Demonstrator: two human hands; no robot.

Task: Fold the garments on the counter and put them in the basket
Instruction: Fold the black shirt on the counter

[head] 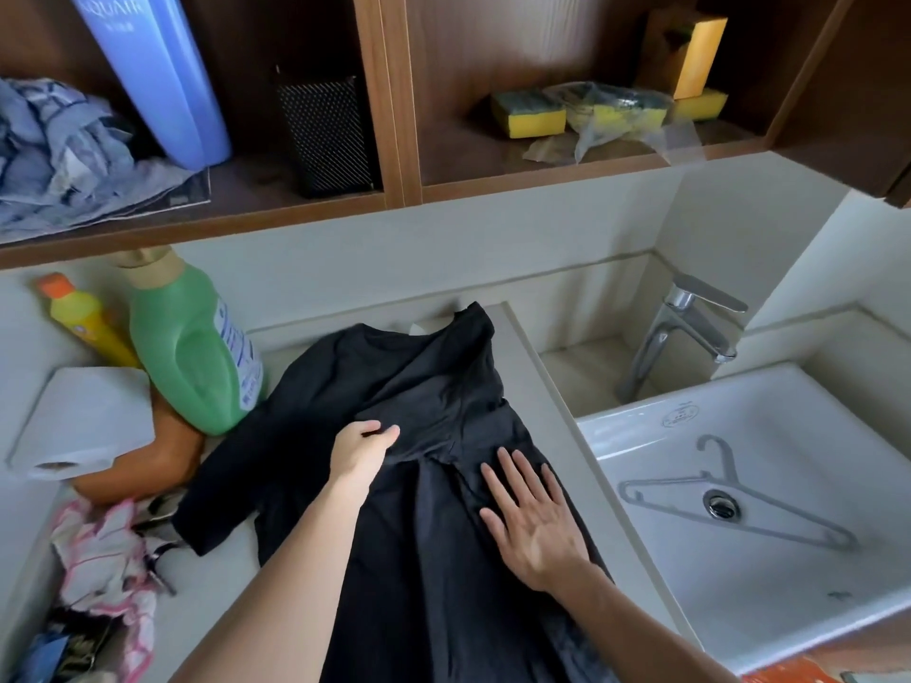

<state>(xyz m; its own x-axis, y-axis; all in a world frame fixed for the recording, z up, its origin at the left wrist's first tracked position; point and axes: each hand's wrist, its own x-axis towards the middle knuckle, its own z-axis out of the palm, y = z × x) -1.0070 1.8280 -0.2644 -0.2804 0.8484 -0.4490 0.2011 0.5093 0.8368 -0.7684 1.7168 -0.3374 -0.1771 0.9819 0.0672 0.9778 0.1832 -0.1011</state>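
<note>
left hand (pixel 362 448) pinching the shirt (pixel 419 386) mid-body, right hand (pixel 535 517) flat and open on it, shirt running lengthwise away from me toward the wall

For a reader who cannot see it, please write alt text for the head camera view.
A person's left hand pinches a fold of a black garment spread on a pale counter while the right hand presses it flat. A grey hanger lies in the white sink on the right; a green bottle stands on the left.
</note>
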